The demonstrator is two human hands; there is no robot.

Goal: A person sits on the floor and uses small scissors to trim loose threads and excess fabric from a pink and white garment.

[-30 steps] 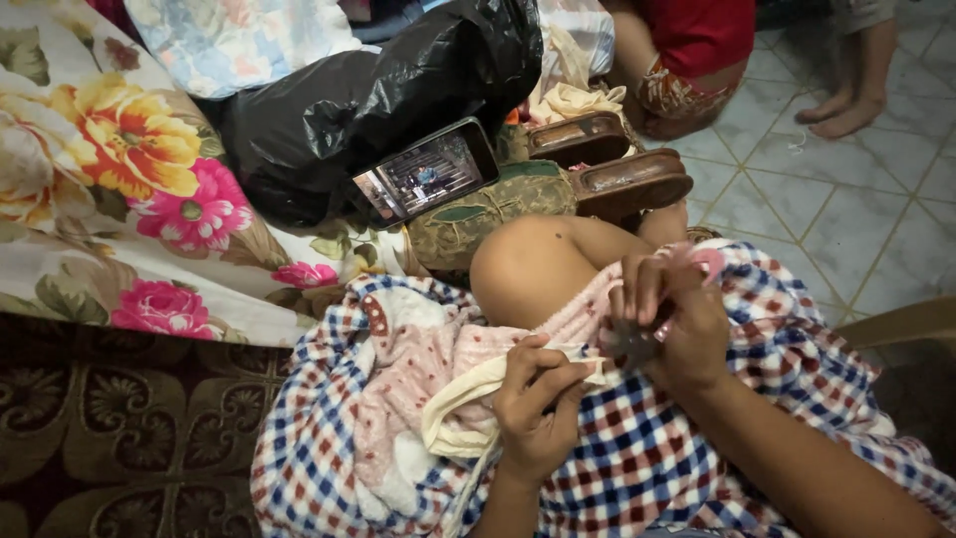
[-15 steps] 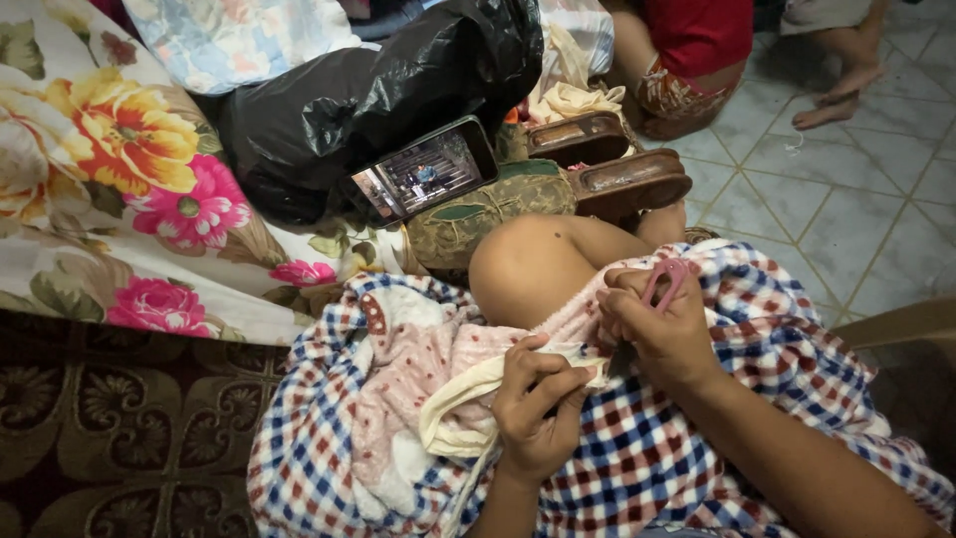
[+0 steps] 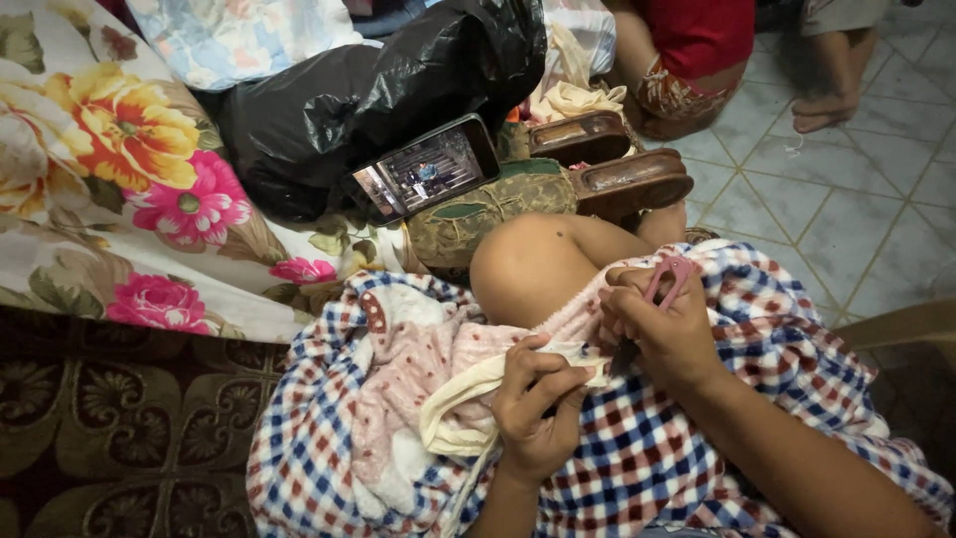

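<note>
On the lap, over the red, white and blue checked cloth (image 3: 687, 448), the left hand (image 3: 533, 403) pinches the cream fabric strip (image 3: 468, 399) at the pink knitted garment (image 3: 418, 369). Just beside it, the right hand (image 3: 662, 329) grips pink-handled scissors (image 3: 669, 279). A smartphone (image 3: 426, 169) leans against the black plastic bag (image 3: 378, 90).

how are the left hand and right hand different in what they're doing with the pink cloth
The left hand pinches a cream strip at the edge of the pink cloth, fingers curled, holding no tool. The right hand grips pink-handled scissors; their blades are hidden behind the fingers. The left hand sits lower and nearer the camera, the right higher, beside the bare knee. Both meet at the same stretch of cloth over the checked fabric.
</note>
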